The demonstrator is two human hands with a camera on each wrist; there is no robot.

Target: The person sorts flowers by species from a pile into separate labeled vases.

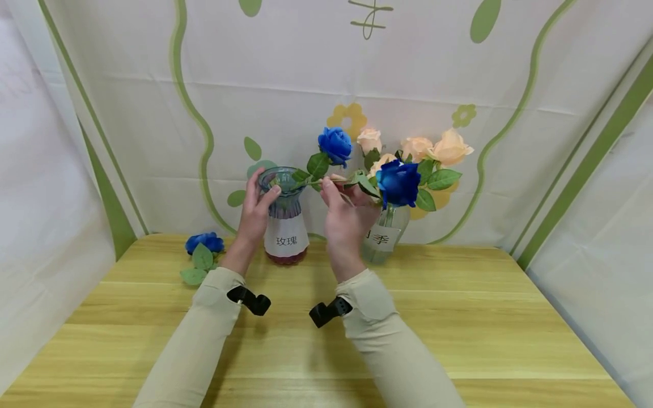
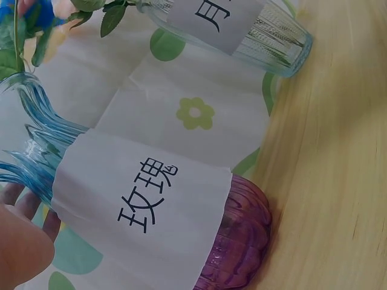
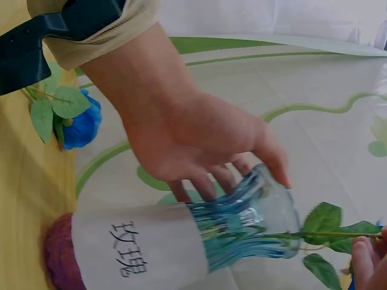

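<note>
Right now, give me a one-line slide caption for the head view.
Left hand steadies the blue vase while right hand feeds a blue rose stem into it.

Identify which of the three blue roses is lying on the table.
The blue rose at the table's far left, lying on its side with its leaves. Another is held over the blue-and-purple vase; the third stands in the clear vase.

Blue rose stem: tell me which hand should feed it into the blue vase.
Right. The right hand already pinches the blue rose stem, whose end sits at the blue vase mouth; the left hand steadies the rim.
</note>
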